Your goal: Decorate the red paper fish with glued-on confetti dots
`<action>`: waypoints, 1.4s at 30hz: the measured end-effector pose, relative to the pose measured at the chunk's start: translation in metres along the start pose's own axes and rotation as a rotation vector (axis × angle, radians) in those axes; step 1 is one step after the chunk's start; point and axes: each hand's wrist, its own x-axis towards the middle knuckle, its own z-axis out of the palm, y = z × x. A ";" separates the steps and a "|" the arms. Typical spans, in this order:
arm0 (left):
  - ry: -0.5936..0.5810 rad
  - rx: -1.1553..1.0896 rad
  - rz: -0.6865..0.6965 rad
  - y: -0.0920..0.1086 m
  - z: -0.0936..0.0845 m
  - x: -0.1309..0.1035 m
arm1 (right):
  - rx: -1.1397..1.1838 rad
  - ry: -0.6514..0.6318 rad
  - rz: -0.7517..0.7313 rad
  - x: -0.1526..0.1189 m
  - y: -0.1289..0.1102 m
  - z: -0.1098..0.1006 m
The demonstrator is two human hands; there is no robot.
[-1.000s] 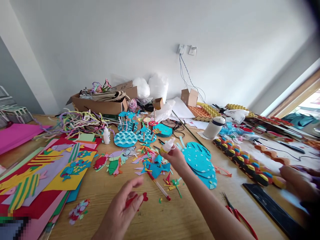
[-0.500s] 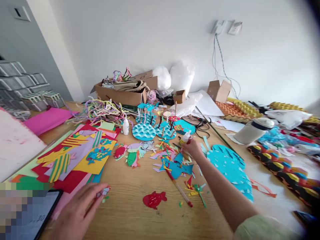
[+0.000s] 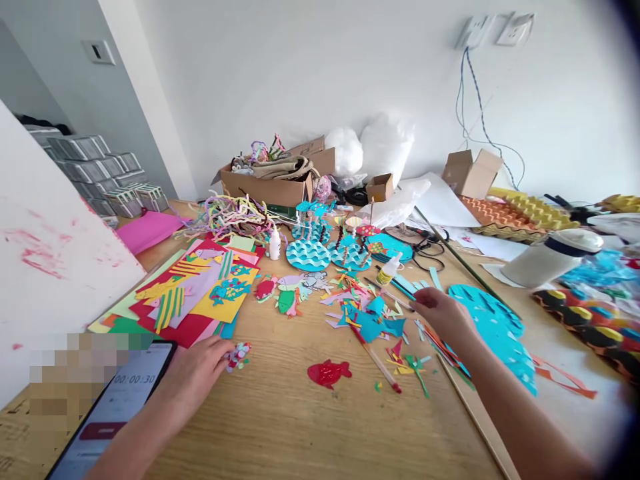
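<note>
My left hand (image 3: 203, 363) rests on the table with its fingers curled together at a small pile of coloured paper bits (image 3: 238, 357). To its right lies a red paper fish (image 3: 329, 374) with a wet, shiny surface. My right hand (image 3: 443, 315) reaches over the scraps, thumb and fingers pinched at the end of a thin dark pencil-like stick (image 3: 403, 288); its exact kind is unclear. Just beyond stands a tilted-looking glue bottle (image 3: 389, 271), apart from the hand. Blue paper scraps (image 3: 373, 323) and a red-tipped pen (image 3: 376, 360) lie between my hands.
Coloured paper sheets with cut fish (image 3: 210, 313) lie at left, beside a phone (image 3: 115, 400). Paper wave stands (image 3: 308, 255) and a white bottle (image 3: 275, 244) are at the back. A flask (image 3: 550, 260), blue paper shape (image 3: 495, 333) and wooden stick (image 3: 475, 413) lie right.
My right hand has let go of the glue bottle and moved right and nearer, to the thin stick. The view has shifted left. My left hand stays at the paper bits.
</note>
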 end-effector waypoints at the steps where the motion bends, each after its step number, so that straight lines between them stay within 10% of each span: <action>1: -0.008 0.012 0.016 0.001 0.002 0.001 | 0.000 -0.048 -0.054 -0.014 -0.006 -0.004; 11: -0.024 0.150 0.086 0.001 0.016 0.014 | -0.198 -0.321 -0.243 -0.108 -0.042 -0.003; 25: -0.069 -0.086 -0.014 0.002 -0.008 0.016 | -0.066 -0.401 -0.251 -0.146 -0.065 -0.002; 42: -0.080 -0.004 0.103 0.013 0.018 0.008 | 0.005 -0.508 -0.353 -0.175 -0.085 0.006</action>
